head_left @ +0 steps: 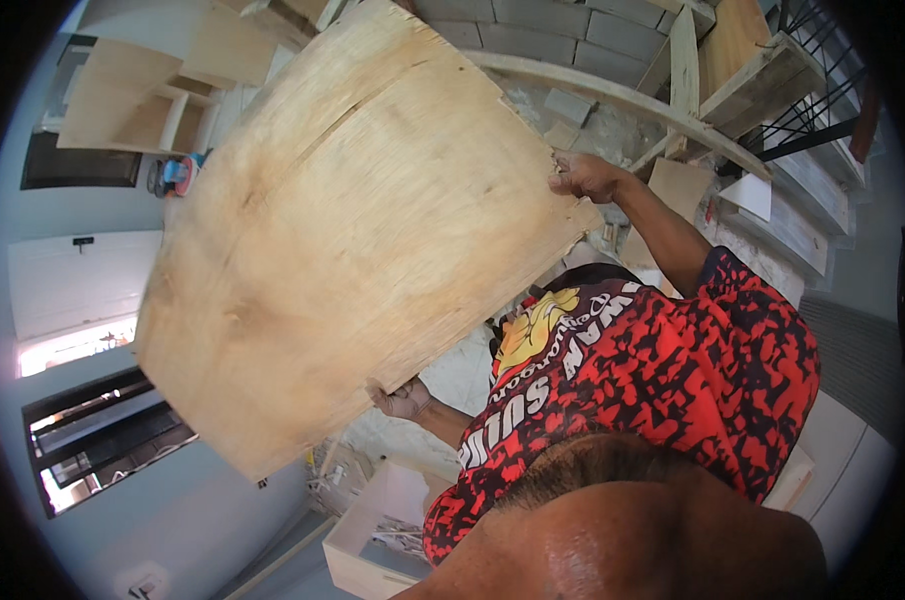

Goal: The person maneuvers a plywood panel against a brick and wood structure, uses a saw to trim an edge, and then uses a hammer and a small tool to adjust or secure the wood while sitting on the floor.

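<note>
A large sheet of plywood fills the middle of the head view, tilted, with a long crack in its upper part and splintered edges on the right. My left hand is closed on its lower edge, the one nearest me. At the right edge, close to the near corner, the fingers of my right hand grip the same sheet. Both arms reach out from a red and black patterned shirt. The sheet hides much of the floor beyond it.
An open pale wooden box with scraps stands at lower left. A long curved-looking timber crosses at upper right, before grey blocks and stairs. Wooden cabinet panels and a pink-and-blue object lie beyond the sheet's left side.
</note>
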Motion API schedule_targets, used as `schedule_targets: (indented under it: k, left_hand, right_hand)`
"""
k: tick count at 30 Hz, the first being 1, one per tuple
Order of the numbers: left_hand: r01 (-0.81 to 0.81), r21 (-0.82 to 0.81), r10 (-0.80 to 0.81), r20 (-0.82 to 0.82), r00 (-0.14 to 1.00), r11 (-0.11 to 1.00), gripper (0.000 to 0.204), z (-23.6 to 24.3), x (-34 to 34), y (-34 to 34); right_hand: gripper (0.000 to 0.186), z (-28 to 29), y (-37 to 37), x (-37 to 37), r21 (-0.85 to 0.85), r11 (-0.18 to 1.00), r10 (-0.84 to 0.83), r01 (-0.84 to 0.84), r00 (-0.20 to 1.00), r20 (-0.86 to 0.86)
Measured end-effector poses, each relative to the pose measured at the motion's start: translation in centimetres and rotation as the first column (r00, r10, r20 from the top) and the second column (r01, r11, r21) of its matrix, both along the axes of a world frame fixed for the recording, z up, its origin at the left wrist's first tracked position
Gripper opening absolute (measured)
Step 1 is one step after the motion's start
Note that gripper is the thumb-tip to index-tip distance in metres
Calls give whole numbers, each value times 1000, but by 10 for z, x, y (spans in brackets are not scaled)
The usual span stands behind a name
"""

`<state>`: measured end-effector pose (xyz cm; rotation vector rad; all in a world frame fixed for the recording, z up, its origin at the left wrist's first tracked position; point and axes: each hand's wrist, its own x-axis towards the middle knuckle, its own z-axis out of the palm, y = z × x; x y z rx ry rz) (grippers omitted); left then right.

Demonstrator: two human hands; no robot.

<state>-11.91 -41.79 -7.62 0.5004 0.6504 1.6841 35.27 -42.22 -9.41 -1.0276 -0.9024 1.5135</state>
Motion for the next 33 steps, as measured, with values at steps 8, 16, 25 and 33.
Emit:
schedule_targets:
  k: [8,16,25,33]
  left_hand:
    - [82,285,-25,-200,980,955,29,52,14,29]
    - [207,205,-178,-152,972,957,27,89,72,96]
    - [485,10,-480,-129,868,875,32,50,152,226]
    - [676,70,-673,-65,737,734,36,4,209,263]
  right_hand:
    - [56,0,-16,-31,212,868,-424,449,893,-154]
    - [54,9,-28,-29,133,721,-680,681,731,-59]
    - [54,-42,-44,2,232,430,-897,872,382,224]
    - [61,-33,-70,30,279,382,-834,881,199,515]
